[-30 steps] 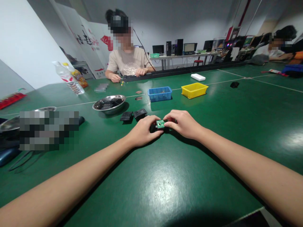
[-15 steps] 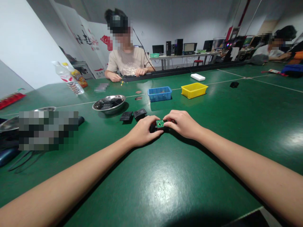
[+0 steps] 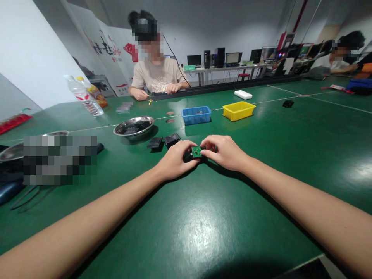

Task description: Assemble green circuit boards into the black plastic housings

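Between my two hands, low over the green table, is a small green circuit board point(image 3: 197, 151) with bright solder points on its upper face. My left hand point(image 3: 178, 159) is closed around its left side, where a dark part shows under the thumb and fingers. From the right, my right hand point(image 3: 222, 152) pinches the board's edge between thumb and fingertips. What lies beneath the board is mostly hidden by the fingers. Just beyond my left hand lie two black plastic pieces, one flat piece point(image 3: 155, 143) and another point(image 3: 171, 140) beside it.
A metal bowl point(image 3: 134, 133) of black parts stands to the left. A blue bin point(image 3: 196, 116) with small parts and a yellow bin point(image 3: 238, 112) are farther out. A bottle point(image 3: 87, 99) stands at far left. Across the table point(image 3: 186, 217), a person point(image 3: 158, 77) sits working.
The board has tilted slightly, showing more of its green face between my fingers. Both hands stay nearly in place, still holding it.
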`<move>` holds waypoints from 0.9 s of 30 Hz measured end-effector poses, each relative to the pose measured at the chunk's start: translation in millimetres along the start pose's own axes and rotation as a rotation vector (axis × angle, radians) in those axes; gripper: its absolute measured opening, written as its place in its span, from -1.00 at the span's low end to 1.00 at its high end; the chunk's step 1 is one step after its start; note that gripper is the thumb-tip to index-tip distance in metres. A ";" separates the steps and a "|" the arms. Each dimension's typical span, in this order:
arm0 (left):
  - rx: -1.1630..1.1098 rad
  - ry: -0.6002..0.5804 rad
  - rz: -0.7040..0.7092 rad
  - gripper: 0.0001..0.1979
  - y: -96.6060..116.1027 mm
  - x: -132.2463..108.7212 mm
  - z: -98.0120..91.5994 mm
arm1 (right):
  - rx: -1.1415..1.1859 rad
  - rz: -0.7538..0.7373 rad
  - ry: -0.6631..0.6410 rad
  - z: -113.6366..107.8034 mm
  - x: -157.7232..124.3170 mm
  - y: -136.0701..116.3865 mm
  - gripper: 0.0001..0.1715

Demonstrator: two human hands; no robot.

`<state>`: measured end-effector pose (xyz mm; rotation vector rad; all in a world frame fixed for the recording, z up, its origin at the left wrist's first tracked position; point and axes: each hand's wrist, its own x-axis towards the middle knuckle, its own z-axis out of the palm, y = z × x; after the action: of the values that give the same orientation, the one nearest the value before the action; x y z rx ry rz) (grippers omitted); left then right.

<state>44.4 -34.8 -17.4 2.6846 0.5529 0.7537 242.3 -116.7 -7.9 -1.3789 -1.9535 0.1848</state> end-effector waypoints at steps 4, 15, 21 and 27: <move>-0.008 0.016 -0.007 -0.72 -1.5 -0.6 0.9 | 0.028 0.022 -0.010 0.9 -0.4 0.1 -0.95; 0.023 0.062 0.022 -0.72 -0.8 0.3 -2.0 | 0.092 0.188 0.003 4.8 1.0 4.2 -0.93; 0.004 0.044 0.050 -0.72 -0.2 0.5 -2.4 | 0.573 0.448 -0.022 12.0 2.8 7.4 -0.91; -0.027 0.062 0.027 -0.70 -0.6 -0.9 -1.9 | 0.758 0.496 -0.018 9.9 4.0 2.6 -0.91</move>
<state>42.5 -34.4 -16.4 2.6570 0.5189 0.8478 237.4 -109.3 -14.5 -1.2816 -1.2844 1.0503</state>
